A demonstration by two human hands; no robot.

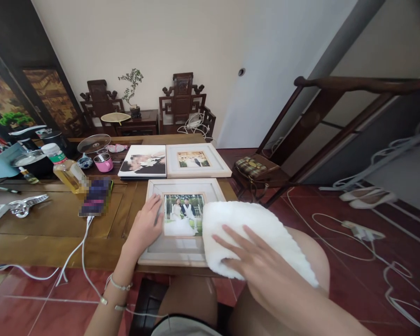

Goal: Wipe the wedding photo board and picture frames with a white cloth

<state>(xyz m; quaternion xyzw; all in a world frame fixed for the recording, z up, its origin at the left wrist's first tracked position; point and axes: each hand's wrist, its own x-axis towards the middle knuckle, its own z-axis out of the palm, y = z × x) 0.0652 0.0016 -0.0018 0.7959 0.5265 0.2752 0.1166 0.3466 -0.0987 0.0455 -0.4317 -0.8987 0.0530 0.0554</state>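
A framed photo (150,254) with a pale frame and a picture of two people lies flat at the table's near edge. My left hand (147,223) rests on its left side, fingers laid along the frame. Over its right side spreads a fluffy white cloth (266,219), which hangs past the table toward my leg. My right hand (243,254) lies on top of this cloth with its fingers spread, pressing it against the frame; the part of the frame under the cloth is hidden.
Behind lie another framed photo (213,151) and a photo album (143,161). Left on the wooden table (126,233) are a phone (95,198) with a white cable, a bottle (65,168) and a pink cup (103,163). A wooden chair (266,158) with a bag stands right.
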